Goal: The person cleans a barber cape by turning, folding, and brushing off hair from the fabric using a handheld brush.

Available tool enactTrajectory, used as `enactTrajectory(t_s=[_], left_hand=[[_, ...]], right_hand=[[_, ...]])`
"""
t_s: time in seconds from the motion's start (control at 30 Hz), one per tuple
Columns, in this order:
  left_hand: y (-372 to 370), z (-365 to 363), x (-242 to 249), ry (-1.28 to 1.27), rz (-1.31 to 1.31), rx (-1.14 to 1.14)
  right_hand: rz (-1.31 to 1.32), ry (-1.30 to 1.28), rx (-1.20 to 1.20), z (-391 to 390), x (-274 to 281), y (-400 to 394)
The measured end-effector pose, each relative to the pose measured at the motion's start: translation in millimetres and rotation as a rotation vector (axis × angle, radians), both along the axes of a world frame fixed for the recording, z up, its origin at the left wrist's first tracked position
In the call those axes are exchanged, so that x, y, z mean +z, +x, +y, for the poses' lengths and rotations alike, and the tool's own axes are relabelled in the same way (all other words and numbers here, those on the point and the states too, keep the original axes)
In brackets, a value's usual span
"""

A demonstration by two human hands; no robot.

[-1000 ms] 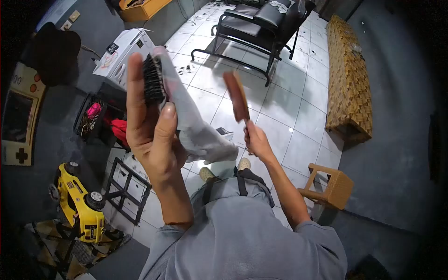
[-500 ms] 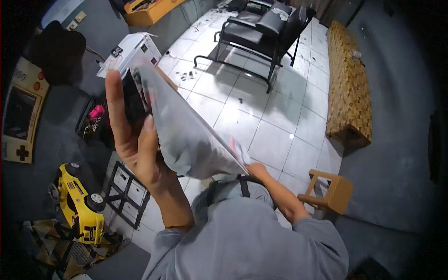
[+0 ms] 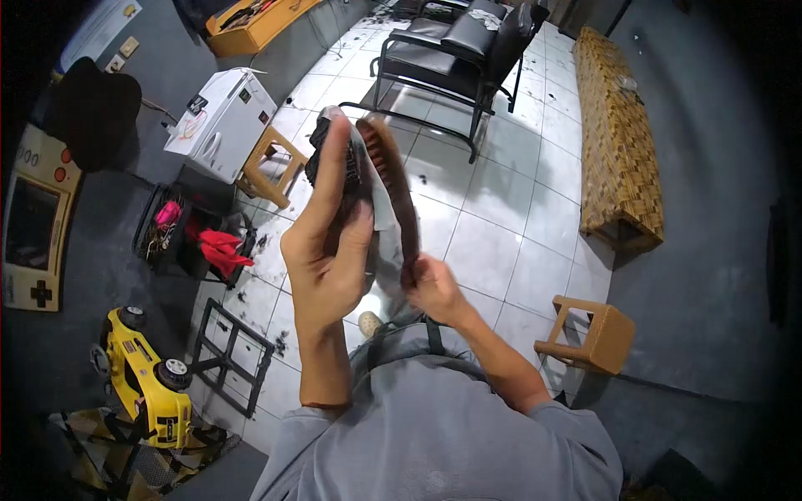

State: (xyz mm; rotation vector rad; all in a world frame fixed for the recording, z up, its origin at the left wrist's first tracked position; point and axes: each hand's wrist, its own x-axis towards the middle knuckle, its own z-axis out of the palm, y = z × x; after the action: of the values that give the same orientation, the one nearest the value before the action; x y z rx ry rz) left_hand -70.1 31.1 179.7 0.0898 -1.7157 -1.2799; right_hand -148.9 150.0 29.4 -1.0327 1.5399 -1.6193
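My left hand [image 3: 326,267] is raised in the middle, its thumb and fingers closed around a black, knobbly-textured thing [image 3: 319,152]. A thin whitish cloth [image 3: 386,263] lies against that thing and hangs down between my hands. My right hand [image 3: 436,290] grips the lower end of a long, curved brown brush [image 3: 403,196]. The brush stands nearly upright, its bristles facing the cloth and my left hand.
A black reclining chair [image 3: 451,63] stands ahead on white tiles. On the left are a small white fridge [image 3: 221,125], wooden stool [image 3: 276,171], black frame [image 3: 230,355] and yellow toy car [image 3: 146,376]. A woven bench [image 3: 618,142] and brown stool [image 3: 589,334] line the right.
The cloth, earlier spread wide between both hands, is now gathered and narrow. My left hand has moved right, and my right hand now shows the brown brush upright, close to the left.
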Motion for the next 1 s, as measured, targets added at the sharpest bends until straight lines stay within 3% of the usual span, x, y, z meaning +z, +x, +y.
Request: enactTrajectory(t_s=[0.07,0.2,0.23,0.27,0.37,0.4,0.43,0.53,0.6,0.7,0.77,0.83,0.93,1.0], left_hand=[[0,-3,0,-0.003,0.027,0.034],[9,-5,13,0.188,0.288,0.072],[12,-6,16,0.215,0.322,0.125],[14,-5,20,0.228,0.341,0.108],[20,-6,26,0.214,0.371,0.075],[20,-11,21,0.191,0.357,0.062],[19,-13,17,0.171,0.345,0.042],[13,-13,8,0.075,0.133,0.115],[12,-14,6,-0.058,0.016,0.139],[6,-12,9,-0.082,-0.021,0.155],[4,-16,8,-0.176,-0.018,0.155],[6,-18,9,-0.083,0.067,0.136],[6,-24,13,-0.038,0.167,0.212],[9,-26,14,0.072,0.221,0.182]], right_hand=[[0.142,0.149,0.104,0,-20,7],[0.718,0.644,0.383,28,-166,-5],[0.831,0.885,0.531,45,-171,-12],[0.580,1.190,0.335,68,-232,-19],[0.638,1.266,0.481,106,-267,-46],[0.561,1.188,0.389,100,-246,-46],[0.482,1.112,0.291,85,-192,-49],[0.354,0.679,0.040,41,-144,-70],[-0.383,0.331,-0.051,8,-41,-51],[-0.826,0.091,0.198,3,55,-20],[-0.729,0.010,0.431,5,44,0],[-0.780,0.200,0.498,-1,33,10],[0.206,0.251,0.385,8,-72,7],[0.552,0.620,0.536,33,-200,-7]])
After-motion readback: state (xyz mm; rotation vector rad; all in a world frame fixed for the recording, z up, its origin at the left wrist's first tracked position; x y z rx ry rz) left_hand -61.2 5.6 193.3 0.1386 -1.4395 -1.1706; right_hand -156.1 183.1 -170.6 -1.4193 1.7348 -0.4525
